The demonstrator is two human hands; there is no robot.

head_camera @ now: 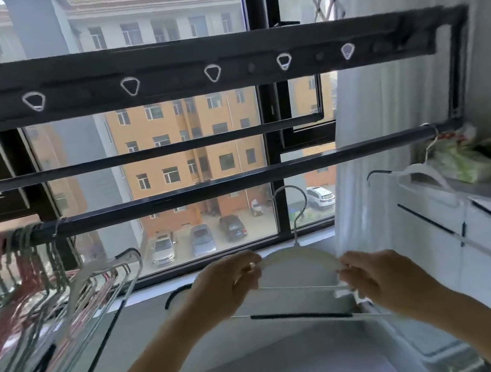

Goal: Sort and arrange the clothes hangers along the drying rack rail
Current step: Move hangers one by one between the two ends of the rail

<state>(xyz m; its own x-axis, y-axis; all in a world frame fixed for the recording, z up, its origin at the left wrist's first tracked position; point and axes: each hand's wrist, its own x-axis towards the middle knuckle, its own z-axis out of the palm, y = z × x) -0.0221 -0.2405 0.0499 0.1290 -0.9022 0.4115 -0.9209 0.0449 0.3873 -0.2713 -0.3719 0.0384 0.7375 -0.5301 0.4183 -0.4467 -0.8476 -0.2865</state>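
A white hanger (300, 263) was pinched at both shoulders by the left hand (228, 284) and right hand (388, 278), below the rail (205, 189). Its hook could be snagged on the crowded bunch (42, 287) when raised.

One head-worn wide-angle view faces the window (200, 161) from close inside the room, looking slightly down, with the drying rack rail (236, 180) crossing just before the glass.

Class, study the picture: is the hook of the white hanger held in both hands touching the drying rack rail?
Apart. The head view shows the hook of the white hanger hanging below the rail, with window showing between.
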